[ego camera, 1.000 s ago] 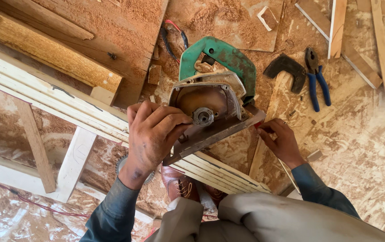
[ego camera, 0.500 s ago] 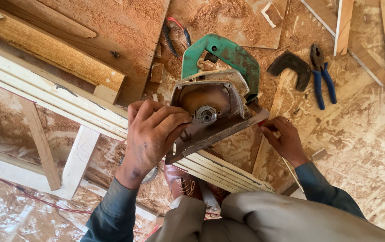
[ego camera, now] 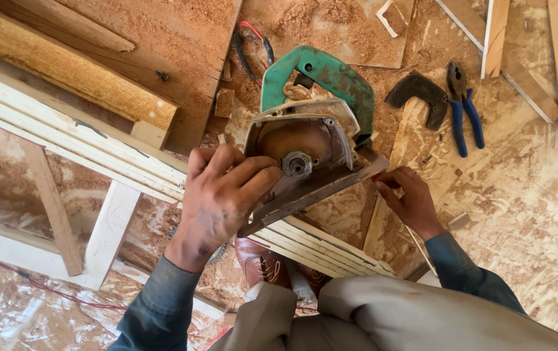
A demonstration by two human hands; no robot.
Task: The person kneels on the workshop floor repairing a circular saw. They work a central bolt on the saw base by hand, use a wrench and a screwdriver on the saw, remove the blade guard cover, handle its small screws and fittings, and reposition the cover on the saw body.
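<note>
A circular saw [ego camera: 318,130] with a green handle and a rusty blade lies on its side over a bundle of pale wooden strips [ego camera: 84,140], its blade hub facing up. My left hand [ego camera: 220,195] grips the blade and guard, thumb next to the hub nut. My right hand [ego camera: 409,198] is at the saw's right end, fingers pinched around a small red-tipped object against the base plate; what it is I cannot tell.
Blue-handled pliers [ego camera: 464,110] and a dark curved piece [ego camera: 422,94] lie to the right on the sawdust-covered board floor. Wooden slats [ego camera: 496,36] lie at top right, a thick plank [ego camera: 129,52] at top left, a red and black cord [ego camera: 253,45] beyond the saw. My brown shoe [ego camera: 263,263] is under the strips.
The view has shifted slightly. Both hands stay on the saw in nearly the same grip; the saw has hardly moved.
</note>
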